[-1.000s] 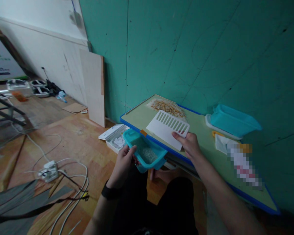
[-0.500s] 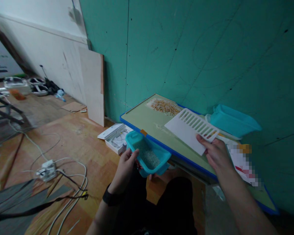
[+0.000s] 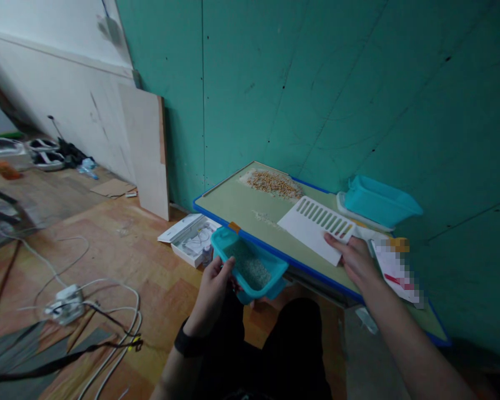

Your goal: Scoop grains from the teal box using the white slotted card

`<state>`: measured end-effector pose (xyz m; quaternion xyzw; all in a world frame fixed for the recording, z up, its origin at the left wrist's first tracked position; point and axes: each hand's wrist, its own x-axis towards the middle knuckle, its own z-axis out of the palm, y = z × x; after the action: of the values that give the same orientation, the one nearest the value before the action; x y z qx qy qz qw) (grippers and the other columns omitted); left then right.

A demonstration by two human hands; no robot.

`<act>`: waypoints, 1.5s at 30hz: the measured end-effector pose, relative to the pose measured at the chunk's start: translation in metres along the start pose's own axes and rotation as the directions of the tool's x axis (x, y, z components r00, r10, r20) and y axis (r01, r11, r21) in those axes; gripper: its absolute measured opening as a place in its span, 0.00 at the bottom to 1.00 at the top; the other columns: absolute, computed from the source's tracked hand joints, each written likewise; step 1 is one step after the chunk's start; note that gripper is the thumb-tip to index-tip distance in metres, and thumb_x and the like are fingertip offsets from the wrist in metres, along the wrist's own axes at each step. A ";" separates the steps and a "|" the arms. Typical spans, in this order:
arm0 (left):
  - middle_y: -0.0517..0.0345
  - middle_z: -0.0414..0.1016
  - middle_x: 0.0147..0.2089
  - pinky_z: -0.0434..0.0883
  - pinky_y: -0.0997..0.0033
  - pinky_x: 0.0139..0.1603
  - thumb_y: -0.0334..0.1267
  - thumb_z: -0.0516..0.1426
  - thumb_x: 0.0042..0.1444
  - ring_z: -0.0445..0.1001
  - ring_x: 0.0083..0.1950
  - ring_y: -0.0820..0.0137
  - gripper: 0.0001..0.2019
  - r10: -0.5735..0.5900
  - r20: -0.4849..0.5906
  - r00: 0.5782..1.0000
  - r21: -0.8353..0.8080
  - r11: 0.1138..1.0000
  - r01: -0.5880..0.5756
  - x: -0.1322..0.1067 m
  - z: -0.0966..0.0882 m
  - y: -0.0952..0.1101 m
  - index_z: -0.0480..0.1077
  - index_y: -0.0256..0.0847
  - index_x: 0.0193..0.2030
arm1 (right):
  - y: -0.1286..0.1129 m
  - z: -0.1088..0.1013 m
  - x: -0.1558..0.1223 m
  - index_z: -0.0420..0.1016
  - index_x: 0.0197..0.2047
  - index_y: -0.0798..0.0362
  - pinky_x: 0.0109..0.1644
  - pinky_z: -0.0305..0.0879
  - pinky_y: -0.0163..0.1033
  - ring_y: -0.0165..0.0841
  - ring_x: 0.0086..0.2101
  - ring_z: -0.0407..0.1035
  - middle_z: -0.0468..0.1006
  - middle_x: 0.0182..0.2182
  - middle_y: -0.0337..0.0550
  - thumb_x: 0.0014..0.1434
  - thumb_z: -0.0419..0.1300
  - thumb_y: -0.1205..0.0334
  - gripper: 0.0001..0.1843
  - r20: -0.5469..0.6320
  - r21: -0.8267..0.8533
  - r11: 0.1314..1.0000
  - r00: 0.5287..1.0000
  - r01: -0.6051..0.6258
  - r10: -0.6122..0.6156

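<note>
My left hand (image 3: 211, 289) grips the near rim of a teal tray (image 3: 250, 266) holding white grains, held just below the front edge of the small green table (image 3: 233, 200). My right hand (image 3: 354, 260) holds one corner of a flat white slotted scraper (image 3: 314, 226), which lies low over the tabletop. A heap of yellow grains (image 3: 270, 184) sits at the far left corner of the table, with a thin line of white grains (image 3: 261, 215) nearer the middle.
A second teal tub on a white lid (image 3: 379, 201) stands at the back right of the table, papers (image 3: 394, 265) beside it. On the wooden floor lie an open white box (image 3: 191, 239), a power strip with cables (image 3: 66, 303) and a leaning board (image 3: 148, 150).
My right hand carried the white scraper rightward and lowered it onto the table's middle. The teal tray stayed under the table edge in my left hand.
</note>
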<state>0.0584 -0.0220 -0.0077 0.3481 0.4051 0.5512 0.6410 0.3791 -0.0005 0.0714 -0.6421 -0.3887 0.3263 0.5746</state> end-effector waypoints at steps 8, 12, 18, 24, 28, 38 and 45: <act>0.68 0.69 0.17 0.66 0.77 0.18 0.56 0.66 0.53 0.69 0.16 0.74 0.20 0.039 -0.033 0.999 -0.006 0.999 -0.039 0.008 0.001 0.006 0.68 0.41 0.33 | -0.013 0.054 -0.002 0.84 0.36 0.55 0.40 0.74 0.45 0.45 0.35 0.79 0.86 0.35 0.47 0.31 0.80 0.46 0.30 0.133 0.035 0.999 0.991 -0.014 0.010; 0.66 0.70 0.16 0.66 0.76 0.17 0.57 0.66 0.51 0.69 0.15 0.72 0.21 0.030 -0.045 0.999 -0.005 1.000 -0.030 0.011 0.001 0.006 0.68 0.42 0.33 | -0.013 0.065 -0.015 0.84 0.37 0.55 0.42 0.74 0.46 0.44 0.35 0.79 0.86 0.35 0.47 0.33 0.80 0.46 0.30 0.175 0.071 0.997 0.984 -0.023 0.010; 0.65 0.71 0.16 0.67 0.75 0.17 0.57 0.66 0.50 0.70 0.15 0.71 0.21 0.017 -0.047 0.999 -0.013 1.000 -0.018 0.012 0.002 0.004 0.69 0.41 0.34 | -0.016 0.075 -0.036 0.84 0.37 0.55 0.41 0.75 0.46 0.43 0.34 0.79 0.86 0.34 0.46 0.34 0.80 0.47 0.29 0.220 0.102 0.992 0.975 -0.067 0.043; 0.64 0.71 0.15 0.66 0.76 0.16 0.58 0.66 0.50 0.70 0.15 0.71 0.21 0.027 -0.056 0.998 0.013 1.000 -0.026 0.013 -0.001 0.006 0.68 0.42 0.33 | -0.022 0.071 -0.035 0.84 0.39 0.53 0.45 0.76 0.47 0.44 0.37 0.80 0.86 0.37 0.46 0.35 0.80 0.48 0.28 0.213 0.143 0.987 0.976 -0.073 0.042; 0.65 0.70 0.15 0.65 0.76 0.16 0.56 0.66 0.50 0.69 0.15 0.72 0.21 0.051 -0.080 0.995 0.015 0.999 -0.050 0.013 -0.003 0.012 0.67 0.42 0.31 | -0.024 0.056 -0.008 0.83 0.39 0.53 0.45 0.76 0.47 0.45 0.39 0.80 0.86 0.39 0.46 0.33 0.80 0.47 0.30 0.026 0.156 0.987 0.999 0.035 -0.040; 0.66 0.70 0.17 0.66 0.76 0.20 0.53 0.66 0.50 0.70 0.16 0.72 0.18 0.059 -0.093 0.994 0.056 0.997 -0.054 0.021 -0.015 0.025 0.68 0.42 0.31 | -0.020 0.093 0.052 0.79 0.32 0.53 0.23 0.68 0.40 0.38 0.23 0.74 0.83 0.25 0.43 0.26 0.79 0.51 0.28 0.053 0.067 0.992 0.993 -0.108 0.105; 0.65 0.70 0.15 0.65 0.75 0.18 0.55 0.66 0.49 0.69 0.15 0.72 0.19 0.057 -0.097 0.994 0.047 0.998 -0.053 0.024 -0.012 0.028 0.68 0.42 0.30 | -0.022 0.118 0.023 0.81 0.33 0.53 0.33 0.75 0.43 0.42 0.30 0.79 0.85 0.31 0.46 0.25 0.80 0.51 0.29 0.234 0.126 0.989 0.971 -0.081 0.050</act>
<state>0.0374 0.0058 0.0085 0.3455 0.4386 0.5760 0.5970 0.2857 0.0776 0.0784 -0.5721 -0.4081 0.4429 0.5567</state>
